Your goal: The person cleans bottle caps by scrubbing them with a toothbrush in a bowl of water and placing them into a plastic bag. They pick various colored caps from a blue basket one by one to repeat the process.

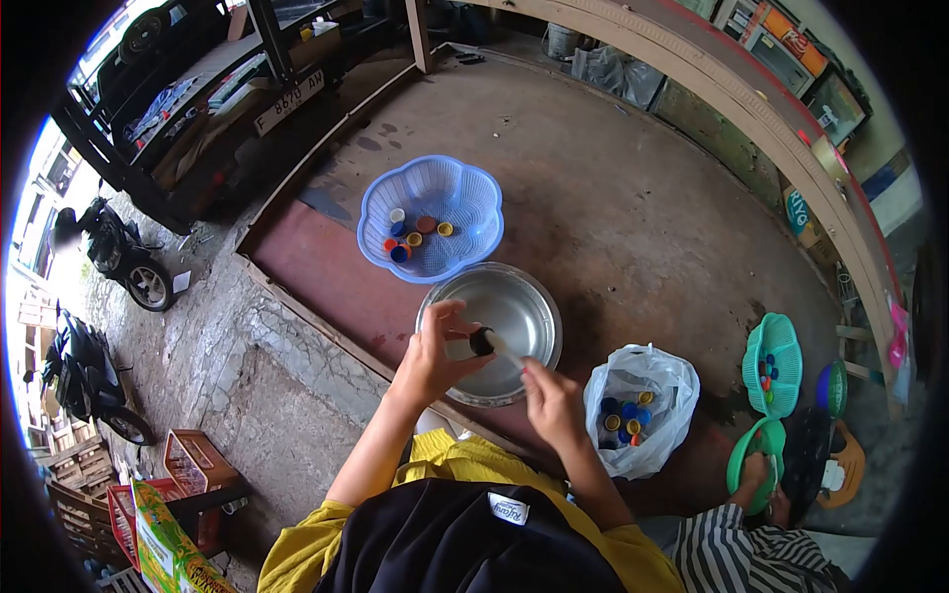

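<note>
Above a metal bowl (542, 314), my left hand (435, 351) pinches a small black cap (481, 341) between its fingers. My right hand (554, 403) is closed on a thin, pale tool (508, 353) whose far end touches the cap or lies right beside it. Behind the metal bowl, a blue plastic basket (430, 178) contains several bottle caps in white, blue, orange, brown and yellow. To the right of my right hand, a white plastic bag (672, 395) stands open with several blue, yellow and orange caps in it.
At the right, a co-worker in striped sleeves (727, 544) has hands at a green bowl (738, 460). A teal basket (784, 341) with caps is beyond it. A wooden post (419, 40) rises at the back; the platform's raised edge (306, 306) runs along the left.
</note>
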Demonstrator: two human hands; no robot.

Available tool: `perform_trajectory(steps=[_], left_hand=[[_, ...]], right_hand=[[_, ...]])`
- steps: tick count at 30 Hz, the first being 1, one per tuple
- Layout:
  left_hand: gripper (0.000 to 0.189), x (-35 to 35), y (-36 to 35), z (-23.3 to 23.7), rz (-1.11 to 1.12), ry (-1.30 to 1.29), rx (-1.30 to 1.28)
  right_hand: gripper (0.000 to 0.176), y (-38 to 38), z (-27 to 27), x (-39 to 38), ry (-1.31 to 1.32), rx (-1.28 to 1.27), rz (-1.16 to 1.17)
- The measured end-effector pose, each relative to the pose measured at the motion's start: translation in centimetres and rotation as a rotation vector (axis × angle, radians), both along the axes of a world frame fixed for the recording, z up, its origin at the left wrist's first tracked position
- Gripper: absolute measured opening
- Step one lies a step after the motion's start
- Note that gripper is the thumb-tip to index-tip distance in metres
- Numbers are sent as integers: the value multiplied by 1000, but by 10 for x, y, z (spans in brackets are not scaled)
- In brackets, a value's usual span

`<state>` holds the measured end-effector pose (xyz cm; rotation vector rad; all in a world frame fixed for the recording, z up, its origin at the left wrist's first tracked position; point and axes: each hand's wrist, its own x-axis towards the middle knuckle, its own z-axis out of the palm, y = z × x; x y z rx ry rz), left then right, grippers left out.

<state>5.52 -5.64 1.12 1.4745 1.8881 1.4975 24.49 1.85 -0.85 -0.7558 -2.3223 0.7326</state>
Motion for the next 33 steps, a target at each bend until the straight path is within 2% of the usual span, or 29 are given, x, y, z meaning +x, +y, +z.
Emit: perform_trajectory(steps=[1,3,5,7,10,11,13,14,17,18,21,23,25,26,27,29,31,33], left_hand=[[72,2,0,0,3,4,7],[73,5,0,-1,12,18,25],[73,6,-1,-4,-19,-2,14],[72,3,-2,-4,-68,9,20],[73,5,-1,-6,-23,-23,26],[73,5,0,-7,-15,-25,42],[73,6,-2,-9,-48,-54,61],[73,5,-1,-9,-66,-67,73],[74,7,1,-8,-42,-40,54],[75,8,2,-8,-43,-62,48],[78,10,1,-10,-53,-113,29],[80,10,1,-9,-67,-118,17],[82,10,0,-10,-40,-139,34],[83,9,0,-11,-27,-147,45],[83,9,0,-14,-42,-144,37],[85,5,0,-21,-78,-133,17],[85,7,0,-23,-48,-170,4],[84,7,0,-24,-31,-195,-20]], right_hand=[[18,6,-1,-3,134,55,-75],[15,5,9,-2,209,-46,-212],[16,-6,9,1,95,-37,31],[17,-9,3,-1,58,-44,50],[18,5,-4,-4,287,-130,-240],[17,2,-3,-3,293,-108,-232],[16,-11,1,0,143,-170,-7],[16,-11,-9,-4,106,-96,60],[16,-4,-8,-5,151,-114,-121],[16,-4,-6,-9,309,-164,-179],[15,-14,-11,-5,72,-46,25],[14,-10,-11,-4,65,-112,-87],[15,3,-15,-6,253,-141,-289],[16,1,-13,-5,276,-103,-278],[15,-3,-15,-3,252,-131,-149],[15,-10,-15,-6,79,-10,61],[15,-2,-13,-5,51,-27,-68],[15,3,-15,-9,237,-67,-245]])
